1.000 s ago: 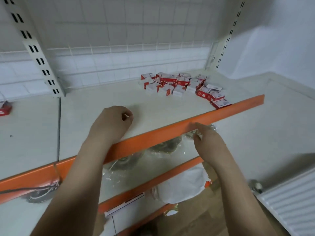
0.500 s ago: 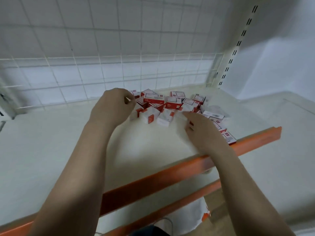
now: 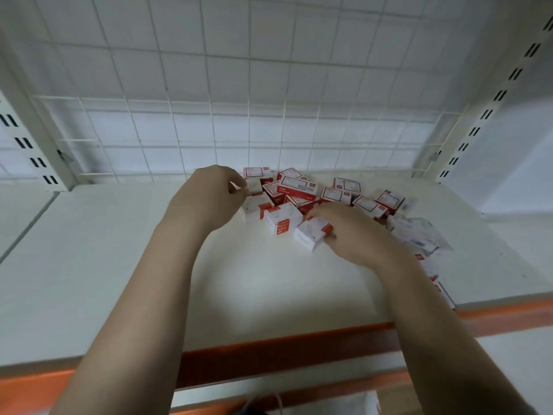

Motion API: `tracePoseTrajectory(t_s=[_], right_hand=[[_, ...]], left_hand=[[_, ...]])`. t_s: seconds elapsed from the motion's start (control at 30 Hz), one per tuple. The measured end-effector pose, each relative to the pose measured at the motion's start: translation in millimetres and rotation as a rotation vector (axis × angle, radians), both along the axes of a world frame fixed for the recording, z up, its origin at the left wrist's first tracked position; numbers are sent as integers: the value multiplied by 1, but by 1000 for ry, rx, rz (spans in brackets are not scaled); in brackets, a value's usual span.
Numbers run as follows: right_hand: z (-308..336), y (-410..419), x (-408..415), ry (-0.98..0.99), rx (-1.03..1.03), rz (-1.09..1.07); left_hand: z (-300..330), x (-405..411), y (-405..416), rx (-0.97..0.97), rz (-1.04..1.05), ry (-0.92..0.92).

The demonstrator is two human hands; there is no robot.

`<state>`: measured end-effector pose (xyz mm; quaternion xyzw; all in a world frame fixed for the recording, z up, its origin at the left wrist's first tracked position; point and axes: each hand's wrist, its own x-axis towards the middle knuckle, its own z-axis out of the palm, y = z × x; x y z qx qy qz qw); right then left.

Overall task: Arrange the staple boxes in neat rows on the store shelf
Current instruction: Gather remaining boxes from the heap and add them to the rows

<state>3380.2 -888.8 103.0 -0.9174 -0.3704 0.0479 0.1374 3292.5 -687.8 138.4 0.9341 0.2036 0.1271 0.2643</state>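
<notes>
A loose pile of red-and-white staple boxes (image 3: 299, 190) lies jumbled at the back middle of the white shelf (image 3: 119, 250). More boxes (image 3: 419, 235) trail toward the front right, partly hidden by my right forearm. My right hand (image 3: 356, 238) reaches into the near side of the pile, and its fingers and thumb grip one staple box (image 3: 311, 232) that lies at an angle. At the pile's left edge, just above the boxes, hovers my left hand (image 3: 209, 196) with its fingers curled and nothing visibly in them.
A white wire grid (image 3: 209, 85) closes the back of the shelf. Slotted uprights stand at the left (image 3: 27, 145) and right (image 3: 493, 109). An orange rail (image 3: 269, 354) runs along the front edge. Bare white shelf stretches to the left of the pile.
Both hands have moved from the orange front rail up and forward to the pile. My right hand has closed round a box at the pile's near edge.
</notes>
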Motion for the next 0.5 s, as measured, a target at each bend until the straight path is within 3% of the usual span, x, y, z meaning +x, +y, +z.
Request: tracePoseTrajectory(t_s=[0.23,0.5], right_hand=[[13,-21,-3,28,-12,16],[6,-59,-10,-1,309,-105]], left_hand=[[3,15,-13,64,-51,76],[2,68,-26,261,-247,214]])
